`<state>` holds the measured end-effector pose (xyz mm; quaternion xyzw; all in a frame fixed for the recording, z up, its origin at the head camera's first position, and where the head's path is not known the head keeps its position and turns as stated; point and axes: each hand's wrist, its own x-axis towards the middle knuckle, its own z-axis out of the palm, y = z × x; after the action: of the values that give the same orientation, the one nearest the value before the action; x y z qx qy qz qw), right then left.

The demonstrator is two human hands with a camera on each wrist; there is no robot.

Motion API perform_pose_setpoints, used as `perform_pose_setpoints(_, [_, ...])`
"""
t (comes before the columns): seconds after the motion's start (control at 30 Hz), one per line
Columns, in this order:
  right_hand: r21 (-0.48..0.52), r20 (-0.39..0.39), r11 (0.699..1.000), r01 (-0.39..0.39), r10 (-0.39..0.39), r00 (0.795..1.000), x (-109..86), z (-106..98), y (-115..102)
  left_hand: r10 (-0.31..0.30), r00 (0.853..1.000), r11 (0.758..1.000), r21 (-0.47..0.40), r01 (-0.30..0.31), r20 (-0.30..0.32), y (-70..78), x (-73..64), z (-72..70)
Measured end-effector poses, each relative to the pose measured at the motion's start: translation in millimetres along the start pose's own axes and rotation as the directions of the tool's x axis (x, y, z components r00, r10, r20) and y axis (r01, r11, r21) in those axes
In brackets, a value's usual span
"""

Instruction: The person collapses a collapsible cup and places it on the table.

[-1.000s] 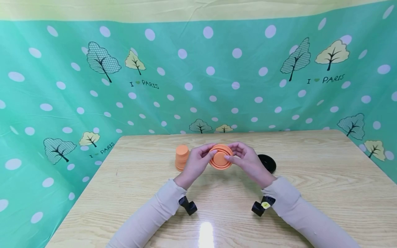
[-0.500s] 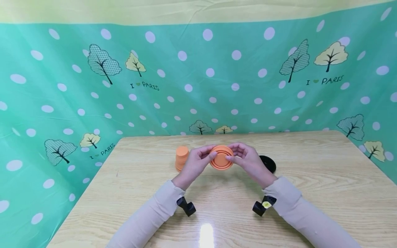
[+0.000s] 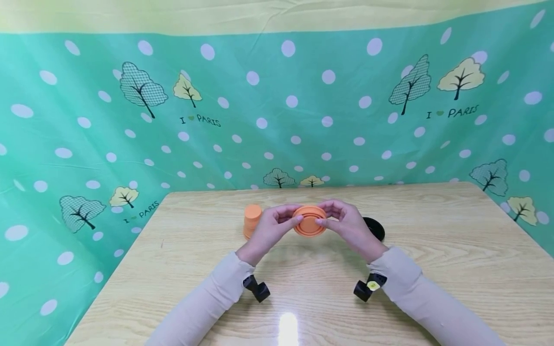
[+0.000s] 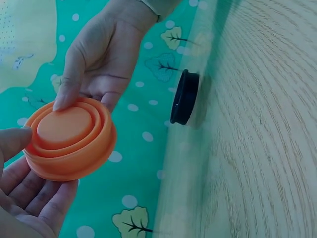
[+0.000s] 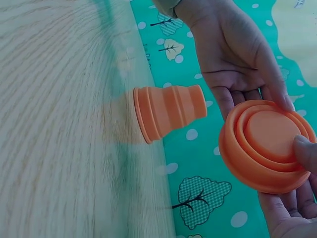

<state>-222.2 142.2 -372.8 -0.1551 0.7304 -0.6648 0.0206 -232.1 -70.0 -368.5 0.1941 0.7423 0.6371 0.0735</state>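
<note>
Both hands hold an orange collapsible cup (image 3: pixel 309 226), folded flat into rings, above the table. My left hand (image 3: pixel 273 227) grips its left side, the thumb on the ringed face and the fingers behind and under the rim. On the opposite side my right hand (image 3: pixel 348 227) pinches it the same way. The wrist views show the flat round base (image 4: pixel 65 126) in the middle of nested rings. A second orange cup (image 5: pixel 171 111), extended in steps, stands upside down on the table beyond my left hand, partly hidden by it in the head view.
A round black lid-like dish (image 3: pixel 376 229) lies on the wooden table (image 3: pixel 441 250) behind my right wrist, partly covered by it. A green dotted cloth (image 3: pixel 242 96) hangs along the table's back and left side.
The folded cup tips slightly, showing more of its upper side wall, and its rings look more even than a second ago. Both hands keep their hold; the left forearm shifts slightly left.
</note>
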Motion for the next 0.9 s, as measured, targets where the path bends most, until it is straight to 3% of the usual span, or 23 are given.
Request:
perform_pose_setpoints(0.2, [-0.01, 0.004, 0.999, 0.031, -0.031, 1.0, -0.9, -1.8, -1.1, 0.02, 1.0, 1.0, 0.004, -0.02, -0.002, 0.2, -0.9, -0.3])
perform_pose_setpoints(0.63, [0.017, 0.032, 1.0, 0.009, -0.01, 0.999, -3.7, -1.7, -3.6, 0.028, 0.999, 1.0, 0.002, -0.028, -0.022, 0.6, -3.6, -0.8])
perform_pose_setpoints(0.9, [-0.067, 0.083, 0.997, -0.033, 0.038, 0.996, -2.0, -4.3, -4.0, 0.062, 0.998, 0.998, -0.008, -0.063, -0.02, 1.3, -5.6, -0.7])
